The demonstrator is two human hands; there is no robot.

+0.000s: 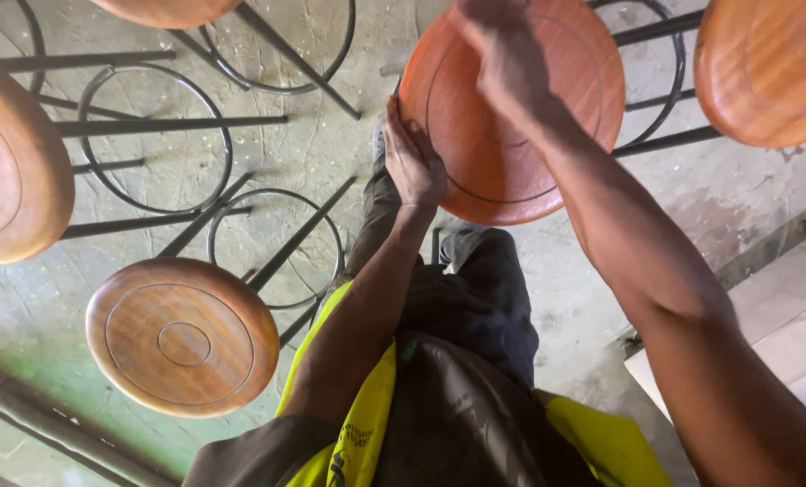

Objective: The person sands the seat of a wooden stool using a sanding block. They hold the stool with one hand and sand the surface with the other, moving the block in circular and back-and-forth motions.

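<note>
A round orange-brown wooden stool seat with turned ring grooves stands in front of me, just above my knees. My left hand presses flat against its left edge, fingers together. My right hand rests on top of the seat near its far rim; it is blurred, and I cannot make out whether it holds anything. My forearms reach down from the bottom of the view.
Several other round wooden stools stand around: a dark one at lower left, one at the left edge, one at upper right. Black metal legs and foot rings cross the concrete floor. A pale step lies at right.
</note>
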